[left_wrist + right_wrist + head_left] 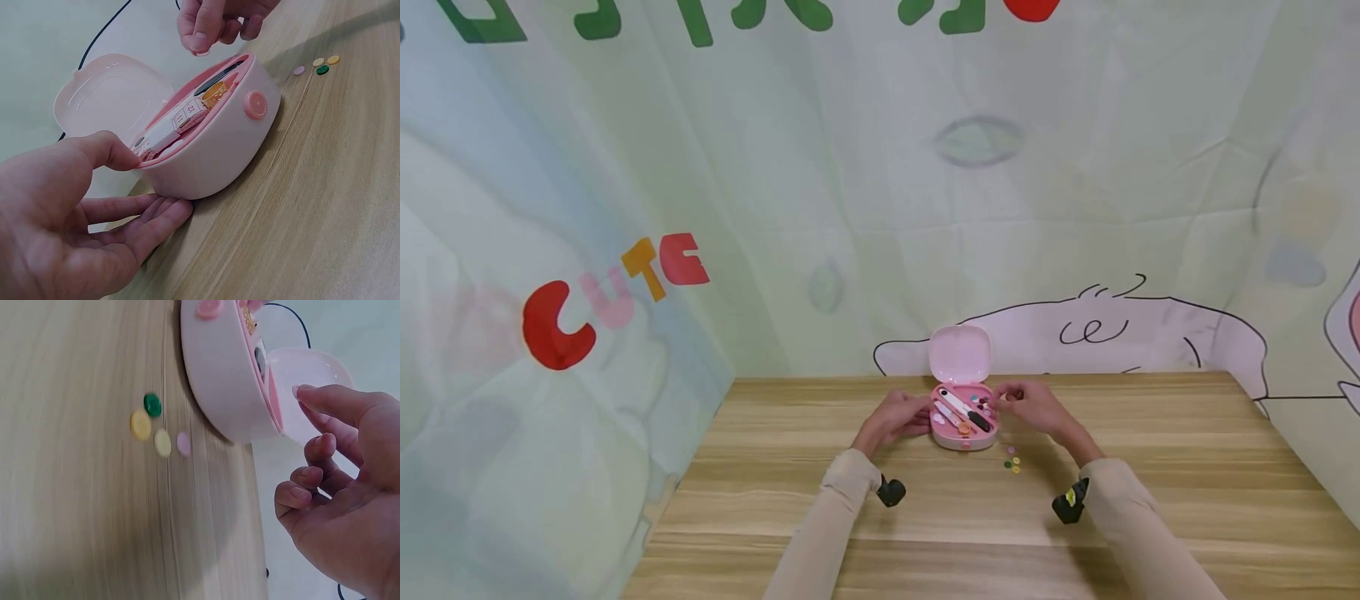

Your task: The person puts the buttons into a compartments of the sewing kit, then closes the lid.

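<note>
A pink sewing box (964,444) stands on the table with its lid (960,354) raised. Inside lie a tape measure (187,115), an orange spool-like piece (214,94) and a black-handled tool (977,420). My left hand (901,414) holds the box's left side, thumb on the rim and fingers low against the base. Over the right part of the box, my right hand (1028,406) pinches a small pale pink button (295,392) between thumb and index finger. The other fingers of that hand are loosely bent.
Several loose buttons lie on the wooden table (955,517) at the front right of the box: a green button (152,405), a pink button (183,444) and yellow ones (141,425). A printed curtain (850,192) hangs behind the table's back edge.
</note>
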The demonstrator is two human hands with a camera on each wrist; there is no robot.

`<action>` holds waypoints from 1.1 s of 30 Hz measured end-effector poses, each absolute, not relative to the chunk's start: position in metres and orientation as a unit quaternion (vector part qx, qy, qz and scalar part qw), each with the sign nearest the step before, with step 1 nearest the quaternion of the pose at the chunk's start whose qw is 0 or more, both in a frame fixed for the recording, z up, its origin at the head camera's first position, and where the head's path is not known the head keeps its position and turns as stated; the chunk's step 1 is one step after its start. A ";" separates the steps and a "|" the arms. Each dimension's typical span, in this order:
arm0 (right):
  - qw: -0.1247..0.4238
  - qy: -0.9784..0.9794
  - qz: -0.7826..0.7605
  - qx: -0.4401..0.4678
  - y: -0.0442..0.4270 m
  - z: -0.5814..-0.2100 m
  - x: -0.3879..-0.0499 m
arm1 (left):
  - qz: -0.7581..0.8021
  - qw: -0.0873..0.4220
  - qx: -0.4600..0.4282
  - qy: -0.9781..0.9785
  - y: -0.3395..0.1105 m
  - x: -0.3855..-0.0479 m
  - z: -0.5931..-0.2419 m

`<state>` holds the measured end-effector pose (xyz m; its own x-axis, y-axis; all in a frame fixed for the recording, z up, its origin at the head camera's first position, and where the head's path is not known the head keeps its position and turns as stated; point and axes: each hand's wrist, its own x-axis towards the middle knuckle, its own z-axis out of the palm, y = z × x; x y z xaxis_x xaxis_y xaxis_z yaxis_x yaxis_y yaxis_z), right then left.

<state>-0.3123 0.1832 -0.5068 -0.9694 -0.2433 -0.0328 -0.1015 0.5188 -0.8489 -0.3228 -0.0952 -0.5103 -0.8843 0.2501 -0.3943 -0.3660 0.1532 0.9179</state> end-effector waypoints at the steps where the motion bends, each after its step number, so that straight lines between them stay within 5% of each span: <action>1: 0.076 0.866 -0.484 -0.096 0.181 -0.507 -0.313 | 0.651 0.237 -0.040 0.720 -0.095 -0.323 -0.510; 33: 0.071 0.864 -0.494 -0.067 0.167 -0.501 -0.316 | 0.650 0.236 -0.041 0.721 -0.094 -0.321 -0.509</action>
<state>-0.3164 0.1668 -0.5013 -0.9809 -0.1858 -0.0571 -0.0449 0.5023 -0.8635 -0.3210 -0.0937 -0.5089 -0.8855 0.2468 -0.3938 -0.3660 0.1520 0.9181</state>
